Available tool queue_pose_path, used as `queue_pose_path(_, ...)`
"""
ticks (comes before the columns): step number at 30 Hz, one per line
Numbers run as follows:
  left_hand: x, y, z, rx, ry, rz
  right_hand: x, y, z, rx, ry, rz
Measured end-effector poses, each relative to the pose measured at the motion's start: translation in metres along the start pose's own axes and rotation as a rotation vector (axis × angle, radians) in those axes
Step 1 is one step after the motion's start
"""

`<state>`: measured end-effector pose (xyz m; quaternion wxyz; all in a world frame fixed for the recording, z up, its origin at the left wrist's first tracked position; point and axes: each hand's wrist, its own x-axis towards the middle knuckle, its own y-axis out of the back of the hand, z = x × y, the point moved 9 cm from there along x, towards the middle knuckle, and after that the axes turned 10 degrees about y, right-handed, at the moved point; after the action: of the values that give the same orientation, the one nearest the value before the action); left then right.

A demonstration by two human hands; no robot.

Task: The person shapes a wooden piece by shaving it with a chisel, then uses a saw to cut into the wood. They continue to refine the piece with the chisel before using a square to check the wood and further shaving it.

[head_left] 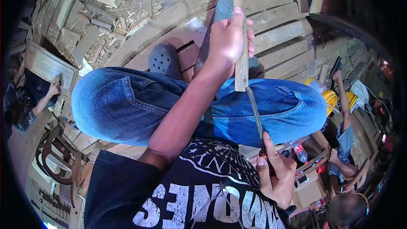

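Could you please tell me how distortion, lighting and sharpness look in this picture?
Head view: strong fisheye bends the floor planks into arcs, black vignette fills the corners; the left hand on the wooden strip and right hand on the knife are sharp, evenly lit; the edges look dimmer.

Left hand [229,38] grips wooden strip [241,70], right hand [277,178] holds blade [254,112] to it.

The strip [241,70] in your left hand [231,38] was pale raw wood, matt and unfinished. The thin blade [255,116] in your right hand [276,178] was dull grey metal. Your jeans [127,106] were faded blue denim, your T-shirt [127,191] black cloth with white print. The floor planks [282,17] were rough, weathered wood; the clog [164,59] looked like matt plastic.
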<state>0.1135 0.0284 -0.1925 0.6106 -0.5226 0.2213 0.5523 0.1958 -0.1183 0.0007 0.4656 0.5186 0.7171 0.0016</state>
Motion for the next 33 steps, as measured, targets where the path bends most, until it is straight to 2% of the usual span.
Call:
queue_pose_path(7,0.0,0.001,-0.001,0.017,-0.011,0.022,0.0,-0.002,0.001,-0.017,-0.006,-0.007)
queue_pose_path(13,-0.002,0.0,0.001,0.008,-0.023,0.016,-0.001,-0.003,0.0,0.025,0.125,0.077)
queue_pose_path(15,-0.001,0.0,0.0,0.005,-0.016,0.022,0.0,-0.007,0.005,-0.018,0.024,0.031)
queue_pose_path(19,0.0,0.003,-0.003,0.009,-0.011,0.035,0.002,-0.011,0.007,-0.005,0.022,0.025)
queue_pose_path(33,0.0,0.005,-0.005,0.0,-0.051,0.063,0.001,-0.02,0.001,-0.368,0.162,0.11)
